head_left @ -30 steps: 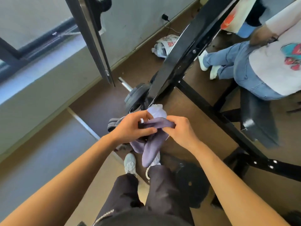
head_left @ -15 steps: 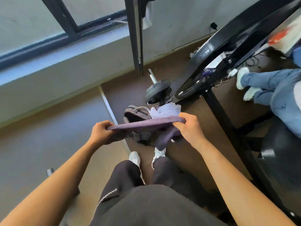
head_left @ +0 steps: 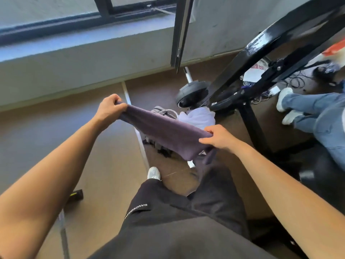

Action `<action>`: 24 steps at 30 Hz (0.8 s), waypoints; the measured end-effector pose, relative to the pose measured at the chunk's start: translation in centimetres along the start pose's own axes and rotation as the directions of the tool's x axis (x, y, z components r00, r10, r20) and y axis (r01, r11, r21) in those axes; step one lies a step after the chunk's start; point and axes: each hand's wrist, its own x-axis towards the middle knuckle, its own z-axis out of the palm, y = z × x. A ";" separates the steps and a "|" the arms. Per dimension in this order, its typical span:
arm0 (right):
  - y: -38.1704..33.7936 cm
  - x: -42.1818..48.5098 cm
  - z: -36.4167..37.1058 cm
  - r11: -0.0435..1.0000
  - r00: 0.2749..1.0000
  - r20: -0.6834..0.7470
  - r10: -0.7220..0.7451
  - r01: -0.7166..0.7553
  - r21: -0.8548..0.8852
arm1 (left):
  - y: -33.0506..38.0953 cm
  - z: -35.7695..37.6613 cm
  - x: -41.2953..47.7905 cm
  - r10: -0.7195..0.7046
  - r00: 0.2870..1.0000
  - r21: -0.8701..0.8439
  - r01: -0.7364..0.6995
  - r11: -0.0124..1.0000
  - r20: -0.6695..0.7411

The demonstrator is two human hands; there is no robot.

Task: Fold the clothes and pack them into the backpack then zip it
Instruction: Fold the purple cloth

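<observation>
Left hand grips, right hand pinches purple garment (stretched between); pale cloth touching grey backpack.

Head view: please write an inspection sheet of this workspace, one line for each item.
Surface: brown floor.
Job's things: purple cloth stretched in the air; grey backpack on the floor, pale cloth next to it.
Clutter: barbell weight.
Grippers: left hand grips one end of the purple cloth, right hand pinches the other.
Cables: tangled wires near the black frame.
Surroundings: window, another person's legs in jeans.
</observation>
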 end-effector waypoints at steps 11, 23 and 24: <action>4.1 8.1 5.0 0.960 0.989 0.112 -0.098 0.064 0.272 | -3.8 8.3 -1.3 -0.290 0.868 -0.320 0.163 0.933 -0.403; 16.5 19.7 15.5 0.959 0.946 0.215 -0.244 0.269 -0.093 | -16.1 19.8 2.0 -0.512 0.677 -0.551 0.185 0.814 -0.528; 17.3 20.3 16.3 0.968 0.953 0.186 -0.241 0.250 -0.027 | -16.9 20.7 2.3 -0.499 0.689 -0.552 0.169 0.817 -0.526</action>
